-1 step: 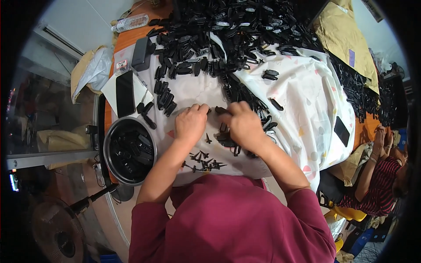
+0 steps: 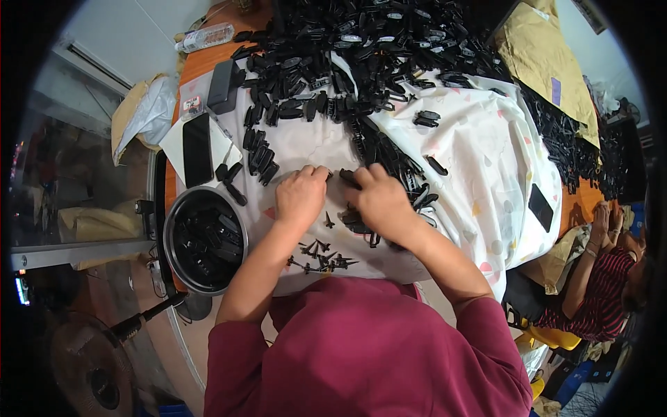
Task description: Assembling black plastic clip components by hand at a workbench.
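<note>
Head view, hand state. The left hand (image 2: 301,197) is closed at the fingertips, apparently pinching a small dark piece (image 2: 329,176), mostly hidden by the fingers. The right hand (image 2: 381,201) grasps a black part (image 2: 347,176) between thumb and fingers, just beside the left fingertips and apart from them.

Location of parts. Both held pieces are above the pale cloth (image 2: 309,142) that covers the middle of the counter (image 2: 196,64). One spiked piece (image 2: 329,220) lies below the hands; a cluster of spiked pieces (image 2: 324,260) lies nearer the person. The metal bowl (image 2: 167,240) at the left contains black parts. A large black heap (image 2: 389,48) covers the far side.

Step in hand. Judged from hand position, the held pieces are being handled at close range, one per hand. The next move calls for a steady fingertip grip and careful alignment of the two pieces; slender points could slip or snag.

Labels and writing. A clear packet (image 2: 192,105) at the upper left bears a white label with small print. The paper bag (image 2: 542,52) at the upper right carries a purple label (image 2: 556,91); no writing can be made out on it. No brand mark is discernible on the held pieces.
</note>
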{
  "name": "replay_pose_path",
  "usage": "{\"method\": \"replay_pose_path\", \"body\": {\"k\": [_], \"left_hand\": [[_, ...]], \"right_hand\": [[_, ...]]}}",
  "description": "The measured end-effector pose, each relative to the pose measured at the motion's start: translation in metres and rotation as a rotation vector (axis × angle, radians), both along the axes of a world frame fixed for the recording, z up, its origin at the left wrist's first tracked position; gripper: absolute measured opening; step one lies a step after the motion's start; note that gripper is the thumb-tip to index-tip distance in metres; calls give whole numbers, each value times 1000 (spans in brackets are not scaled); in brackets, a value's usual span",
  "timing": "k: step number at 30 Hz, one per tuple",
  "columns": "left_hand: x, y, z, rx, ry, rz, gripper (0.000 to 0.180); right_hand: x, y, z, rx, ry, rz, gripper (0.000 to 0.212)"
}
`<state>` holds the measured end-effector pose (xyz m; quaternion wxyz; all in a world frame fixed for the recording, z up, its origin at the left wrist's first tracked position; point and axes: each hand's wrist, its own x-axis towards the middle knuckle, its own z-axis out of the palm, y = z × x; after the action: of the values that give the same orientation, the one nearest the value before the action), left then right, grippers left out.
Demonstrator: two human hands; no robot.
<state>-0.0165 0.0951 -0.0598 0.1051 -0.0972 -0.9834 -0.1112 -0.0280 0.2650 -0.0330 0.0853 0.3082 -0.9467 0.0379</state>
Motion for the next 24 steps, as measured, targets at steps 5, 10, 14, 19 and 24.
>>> {"method": "replay_pose_path", "body": {"k": [5,10,14,19,24], "left_hand": [[-2,1,7,43,-136,64,12],[5,-7,5,530,-174,164,27],[18,-15,18,1534,-504,221,30],[31,-14,23,1642,-400,40,34],[33,3,43,1632,-334,25,37]], "right_hand": [[-10,-7,3,87,-21,227,9],[-11,4,-7,-324,-33,238,17],[-4,-3,-11,-122,-86,214,21],[-8,-5,4,-695,-345,12,25],[0,-9,34,-670,-10,207,49]]}}
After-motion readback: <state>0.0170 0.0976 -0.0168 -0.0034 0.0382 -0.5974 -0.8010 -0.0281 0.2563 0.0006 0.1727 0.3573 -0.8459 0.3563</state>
